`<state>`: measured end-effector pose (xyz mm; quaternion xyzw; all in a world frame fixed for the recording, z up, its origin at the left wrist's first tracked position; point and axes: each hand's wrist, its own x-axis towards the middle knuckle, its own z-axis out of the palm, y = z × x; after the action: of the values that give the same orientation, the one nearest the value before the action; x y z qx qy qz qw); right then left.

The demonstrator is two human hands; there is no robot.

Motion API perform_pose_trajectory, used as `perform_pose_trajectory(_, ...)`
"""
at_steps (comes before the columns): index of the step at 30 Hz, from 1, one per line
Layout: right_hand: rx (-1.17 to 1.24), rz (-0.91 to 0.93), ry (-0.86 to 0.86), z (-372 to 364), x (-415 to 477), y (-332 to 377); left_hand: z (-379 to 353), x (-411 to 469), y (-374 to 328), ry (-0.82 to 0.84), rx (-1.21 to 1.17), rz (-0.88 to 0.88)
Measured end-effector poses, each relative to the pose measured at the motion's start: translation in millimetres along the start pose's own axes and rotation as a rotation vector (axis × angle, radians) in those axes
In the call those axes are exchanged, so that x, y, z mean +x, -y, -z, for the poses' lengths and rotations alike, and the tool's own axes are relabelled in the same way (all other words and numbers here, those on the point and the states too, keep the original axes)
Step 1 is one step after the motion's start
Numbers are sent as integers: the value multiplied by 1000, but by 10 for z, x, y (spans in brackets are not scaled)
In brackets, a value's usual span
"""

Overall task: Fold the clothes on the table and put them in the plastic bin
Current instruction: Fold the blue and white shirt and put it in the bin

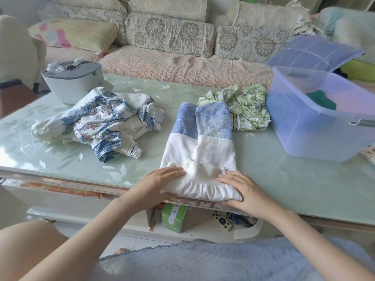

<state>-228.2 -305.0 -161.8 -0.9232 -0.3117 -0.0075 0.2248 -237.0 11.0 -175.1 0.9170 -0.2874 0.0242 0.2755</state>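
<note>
Head view | left hand (162, 178) and right hand (245, 191), fingers (174, 171) straight, flat on blue-and-white garment (203, 142) at desk (284, 175) edge | I'd smooth outward before folding.

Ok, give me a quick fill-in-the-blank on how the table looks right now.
1. The left hand and right hand press flat on the ___ end of the blue and white garment.
2. The plastic bin stands at the ___ end of the table.
3. Besides that garment, ___ others lie on the table: a green leafy one and a blue-patterned one.
Missing words: white; right; two.
</note>
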Motion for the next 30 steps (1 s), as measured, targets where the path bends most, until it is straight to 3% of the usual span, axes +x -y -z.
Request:
perform_pose_trajectory(6, 48, -20, -78, 40, 86, -32, 109, -1, 138, -123, -42, 98)
perform_pose_trajectory(12, 36, -26, -98, -48, 107, -181, -13, 68, 129, -198, 10, 44)
perform_pose_trajectory(17, 219, -301, -272, 62, 260, -28, 126, 282, 11, -382, -146, 286)
perform_pose_trajectory(21, 311, -455, -459, 100, 499, -56, 201, 511, -132, -417, -182, 542)
perform_pose_trajectory(26, -63, -615, -415, 46, 584, -28, 108, 630, -103, -371, -171, 709)
perform_pose_trajectory(28, -108, -538, -466, 0, 534, -16, 49, 572, -52, -453, -69, 556)
perform_pose_trajectory(30, -119, -276, -503, 12, 484, -33, 44, 522, -24, -521, 80, 221)
